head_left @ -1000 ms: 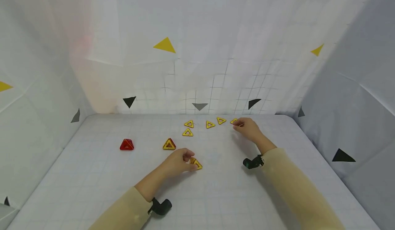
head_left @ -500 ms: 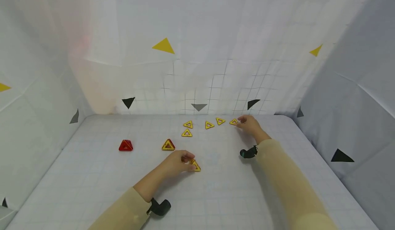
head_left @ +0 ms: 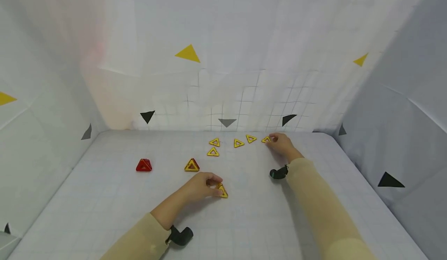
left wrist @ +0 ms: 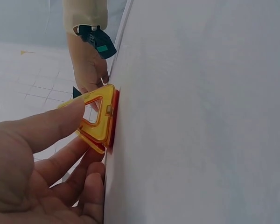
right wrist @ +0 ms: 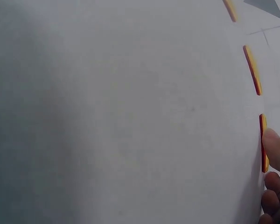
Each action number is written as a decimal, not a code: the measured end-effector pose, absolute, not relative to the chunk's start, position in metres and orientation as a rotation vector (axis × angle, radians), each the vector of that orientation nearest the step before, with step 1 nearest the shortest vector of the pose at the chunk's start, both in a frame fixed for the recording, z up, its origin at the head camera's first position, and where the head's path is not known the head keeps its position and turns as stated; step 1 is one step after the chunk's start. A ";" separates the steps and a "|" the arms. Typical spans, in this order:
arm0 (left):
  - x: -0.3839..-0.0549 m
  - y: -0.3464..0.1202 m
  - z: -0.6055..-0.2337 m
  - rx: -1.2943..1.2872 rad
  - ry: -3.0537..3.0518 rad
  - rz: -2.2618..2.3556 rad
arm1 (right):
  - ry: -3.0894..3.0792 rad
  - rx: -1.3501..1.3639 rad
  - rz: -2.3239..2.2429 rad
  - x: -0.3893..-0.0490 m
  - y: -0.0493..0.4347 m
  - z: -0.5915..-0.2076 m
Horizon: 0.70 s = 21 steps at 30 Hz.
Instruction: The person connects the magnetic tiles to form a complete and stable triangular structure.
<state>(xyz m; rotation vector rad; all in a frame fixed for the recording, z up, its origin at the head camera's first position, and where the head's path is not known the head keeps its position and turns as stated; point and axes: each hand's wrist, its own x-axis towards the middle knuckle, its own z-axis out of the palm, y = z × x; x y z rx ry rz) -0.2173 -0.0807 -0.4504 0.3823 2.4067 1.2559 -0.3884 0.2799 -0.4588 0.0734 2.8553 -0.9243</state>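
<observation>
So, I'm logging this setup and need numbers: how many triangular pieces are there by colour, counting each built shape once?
Flat triangles, yellow on top: 5
Standing red shape: 1
Standing yellow-and-red shape: 1
Yellow-and-red piece in the left hand: 1
Total: 8

Head view overlooks the table point(head_left: 251, 221) both wrist views skim up close.

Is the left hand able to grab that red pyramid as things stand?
Probably not yet: the left hand seems busy pinching a yellow-and-red piece, which it would likely need to put down first. Nothing covers the red pyramid, though.
</observation>
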 end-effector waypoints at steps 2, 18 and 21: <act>-0.217 -0.081 -0.450 0.387 2.395 1.263 | 2.875 0.059 -0.884 -0.389 0.279 -0.458; -0.218 -0.083 -0.449 0.431 2.372 1.258 | 2.764 0.059 -0.856 -0.393 0.280 -0.451; -0.217 -0.084 -0.449 0.437 2.369 1.261 | 2.725 0.110 -0.876 -0.395 0.283 -0.451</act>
